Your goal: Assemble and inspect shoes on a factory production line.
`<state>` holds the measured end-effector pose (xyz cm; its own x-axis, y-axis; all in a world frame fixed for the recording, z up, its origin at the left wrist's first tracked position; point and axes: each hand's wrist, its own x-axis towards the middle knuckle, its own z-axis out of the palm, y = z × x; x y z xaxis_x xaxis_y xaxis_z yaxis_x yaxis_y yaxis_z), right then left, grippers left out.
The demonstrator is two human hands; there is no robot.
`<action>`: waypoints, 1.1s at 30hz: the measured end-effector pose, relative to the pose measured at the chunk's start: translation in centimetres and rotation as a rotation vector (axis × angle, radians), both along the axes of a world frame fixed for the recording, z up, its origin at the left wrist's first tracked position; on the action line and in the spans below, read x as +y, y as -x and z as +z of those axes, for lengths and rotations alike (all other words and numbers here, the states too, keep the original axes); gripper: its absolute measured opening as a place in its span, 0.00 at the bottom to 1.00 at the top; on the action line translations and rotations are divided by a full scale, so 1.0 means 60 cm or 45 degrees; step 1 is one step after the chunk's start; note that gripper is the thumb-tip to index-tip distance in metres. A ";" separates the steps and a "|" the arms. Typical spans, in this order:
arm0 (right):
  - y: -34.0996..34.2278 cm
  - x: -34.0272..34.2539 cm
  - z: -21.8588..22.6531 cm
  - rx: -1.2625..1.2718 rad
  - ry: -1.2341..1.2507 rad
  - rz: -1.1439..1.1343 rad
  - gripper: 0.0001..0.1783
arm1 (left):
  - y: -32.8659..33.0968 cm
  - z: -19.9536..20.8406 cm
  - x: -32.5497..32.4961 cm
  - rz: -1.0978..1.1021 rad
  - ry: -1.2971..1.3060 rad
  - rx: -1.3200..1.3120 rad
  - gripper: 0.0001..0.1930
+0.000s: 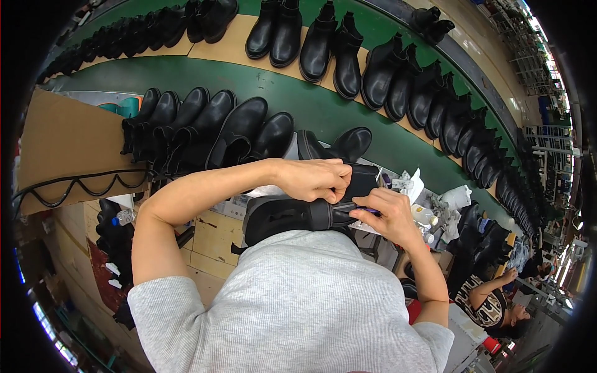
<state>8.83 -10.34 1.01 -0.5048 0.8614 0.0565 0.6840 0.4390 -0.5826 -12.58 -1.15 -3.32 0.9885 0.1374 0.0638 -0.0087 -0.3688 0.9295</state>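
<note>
A black ankle boot (280, 219) lies on its side close against my body, its shaft toward the right. My left hand (316, 180) comes over it with bent fingers, pinching at the upper part of the boot. Just right of it, my right hand (387, 214) closes round a slim tool (371, 211) with a purple handle and thin metal tips. Those tips reach the boot's edge beside my left fingertips. What exactly the left fingertips grip is partly hidden. Behind both hands sits a dark, flat-topped block (365, 181).
Finished-looking black boots (239, 127) stand in a group beyond my left arm. More boots (345, 53) line a green conveyor (261, 81) on tan boards. White crumpled paper (457, 198) and a bottle (425, 215) lie at the right. A co-worker (488, 301) sits further right.
</note>
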 end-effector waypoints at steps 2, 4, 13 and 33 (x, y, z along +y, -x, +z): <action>0.000 -0.001 0.002 -0.040 -0.032 0.009 0.14 | 0.000 -0.001 0.000 -0.006 -0.012 0.000 0.04; 0.000 -0.002 0.001 -0.061 -0.026 0.014 0.14 | 0.000 -0.002 0.000 -0.011 -0.024 0.000 0.04; 0.001 -0.005 0.000 0.038 0.081 -0.069 0.14 | 0.004 -0.007 -0.001 0.022 0.047 -0.052 0.05; 0.026 0.006 0.015 -0.044 0.192 -0.222 0.15 | 0.019 -0.036 0.003 0.172 0.436 -0.075 0.06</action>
